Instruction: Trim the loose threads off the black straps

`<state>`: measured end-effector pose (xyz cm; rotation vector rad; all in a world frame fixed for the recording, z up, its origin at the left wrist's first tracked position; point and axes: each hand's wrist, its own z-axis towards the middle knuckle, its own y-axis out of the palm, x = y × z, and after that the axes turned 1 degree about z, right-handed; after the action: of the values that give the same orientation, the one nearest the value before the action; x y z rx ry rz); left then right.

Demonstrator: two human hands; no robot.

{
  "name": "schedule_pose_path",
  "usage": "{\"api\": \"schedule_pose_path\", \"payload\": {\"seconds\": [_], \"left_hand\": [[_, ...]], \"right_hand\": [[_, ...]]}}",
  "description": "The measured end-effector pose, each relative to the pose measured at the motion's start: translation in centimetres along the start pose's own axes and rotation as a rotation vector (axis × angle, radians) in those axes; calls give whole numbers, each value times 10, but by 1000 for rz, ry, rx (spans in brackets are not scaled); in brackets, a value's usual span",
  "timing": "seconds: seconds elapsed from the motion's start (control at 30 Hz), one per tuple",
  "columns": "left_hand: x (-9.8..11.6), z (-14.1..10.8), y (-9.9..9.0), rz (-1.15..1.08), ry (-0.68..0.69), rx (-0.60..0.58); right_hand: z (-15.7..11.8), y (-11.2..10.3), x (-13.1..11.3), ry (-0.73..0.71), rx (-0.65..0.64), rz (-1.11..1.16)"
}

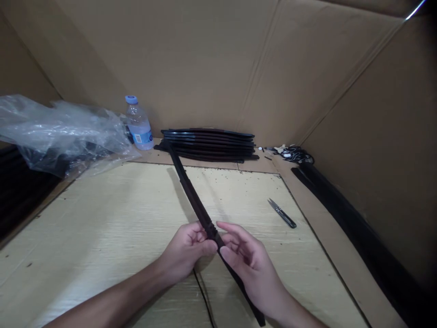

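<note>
I see 2 hands closed on 1 long black strip (191,193): my left hand (186,253) pinches its middle, my right hand (249,262) holds it just beside, and the strip runs diagonally beyond each grip, above the worktop (102,228).

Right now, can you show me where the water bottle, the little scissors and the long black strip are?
water bottle (139,127): head view, on its clear body above the label.
little scissors (282,213): head view, mid-length.
long black strip (191,193): head view, bare stretch beyond the hands.
</note>
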<state>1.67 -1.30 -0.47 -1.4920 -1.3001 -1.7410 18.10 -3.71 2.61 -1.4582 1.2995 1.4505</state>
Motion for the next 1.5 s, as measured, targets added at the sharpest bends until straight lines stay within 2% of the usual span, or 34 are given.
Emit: {"api": "schedule_pose_path", "payload": {"seconds": [0.17, 0.3, 0.37, 0.6, 0.73, 0.87, 1.1, 1.33, 1.5], "left_hand": [[-2, -3, 0, 82, -22, 26], [-2, -3, 2, 6, -58, -29], [0, -3, 2, 0, -68, -20], [3, 0, 2, 46, -30, 78], [1, 2, 2, 9, -8, 36], [0, 0, 2, 8, -19, 2], [2, -3, 2, 23, -53, -36], [3, -2, 2, 117, -42, 67], [-3, -2, -3, 68, -49, 39]], "right_hand": [[2, 0, -1, 29, -51, 31], [0, 1, 4, 60, -83, 119], [-1, 1, 7, 82, -103, 156], [0, 0, 2, 3, -52, 101], [-1, 0, 1, -10, -39, 43], [-1, 2, 3, 2, -16, 76], [1, 1, 4, 81, -26, 80], [-1, -1, 1, -5, 23, -42], [-2, 0, 0, -5, 23, -29]]}}
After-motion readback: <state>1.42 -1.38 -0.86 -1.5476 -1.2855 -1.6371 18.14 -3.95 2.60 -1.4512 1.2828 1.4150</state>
